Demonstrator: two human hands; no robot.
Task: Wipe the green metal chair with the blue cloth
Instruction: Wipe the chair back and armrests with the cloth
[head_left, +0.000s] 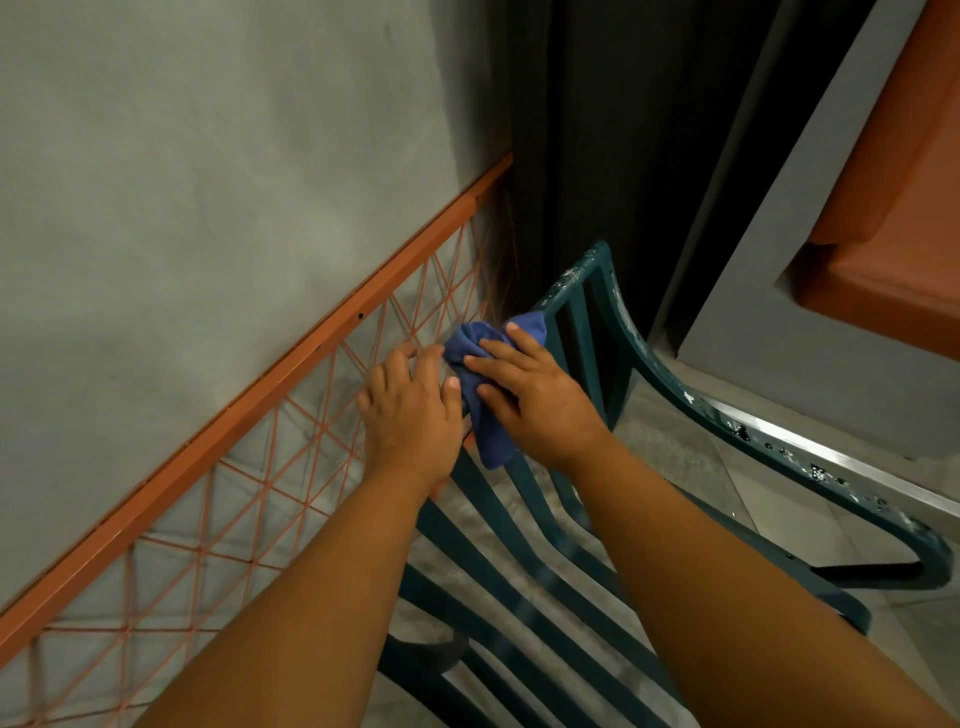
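- Head view: the green metal chair (566, 571) stands close against an orange wire railing (291, 384), its slatted seat below the arms and its backrest towards the grey wall (208, 156).
- The blue cloth (480, 374) is bunched over the top rail of the backrest, near that rail's left end.
- The right hand (530, 395) presses the cloth onto the rail with fingers spread and nearly straight; it lies flat on the cloth rather than wrapping round it.
- The left hand (410, 410) sits just beside the cloth, fingers curled; it seems to hold the rail or the railing to steady things, though what it grips is hidden.
- Wiping looks to be under way on the backrest only.
- White flecks show along the right armrest (779, 441) and the upper right corner of the backrest, so those parts, and probably the seat slats, seem left to do.
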